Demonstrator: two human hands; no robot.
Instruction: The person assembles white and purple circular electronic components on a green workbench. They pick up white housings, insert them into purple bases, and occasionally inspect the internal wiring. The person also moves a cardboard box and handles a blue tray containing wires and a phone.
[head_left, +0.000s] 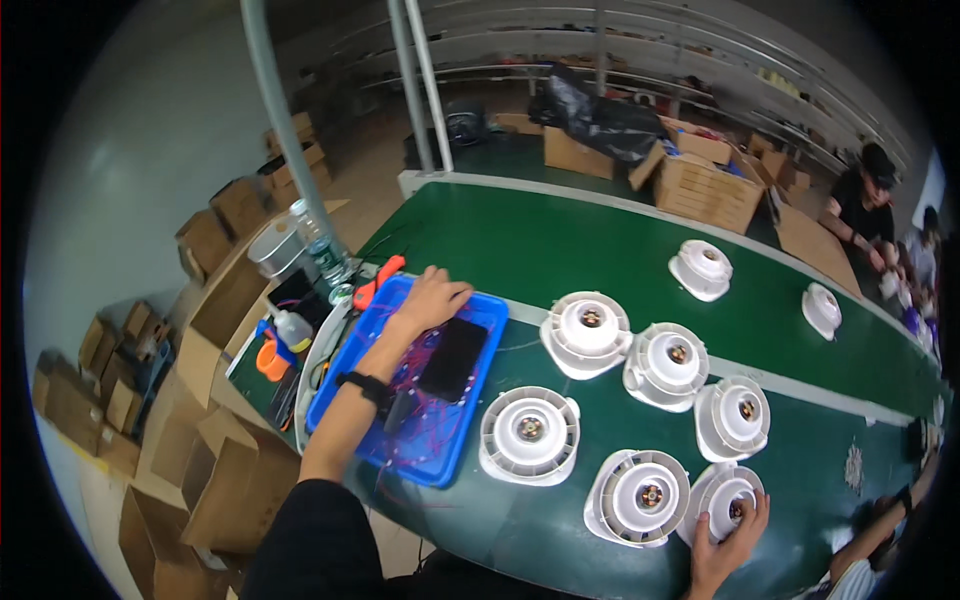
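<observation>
My left hand (pixel 437 299) is over the far end of a blue plastic tray (pixel 462 452), its fingers curled downward. Whatever lies under its fingertips is hidden. Thin red and purple wires (pixel 428 425) are heaped in the tray, with a black phone-like slab (pixel 453 360) on them. On the right, my right hand (pixel 730 545) grips a white round motor housing (pixel 712 492), thumb on the near left and fingers on the right. Copper shows at its centre. Just left of it sits a similar housing (pixel 640 497); several more stand farther off.
A green conveyor belt (pixel 540 235) runs behind the bench, carrying two housings (pixel 702 268). Left of the tray are a water bottle (pixel 322 245), an orange-handled tool (pixel 380 282) and a squeeze bottle (pixel 293 330). Cardboard boxes (pixel 240 470) stand at left. Co-workers (pixel 868 205) are at right.
</observation>
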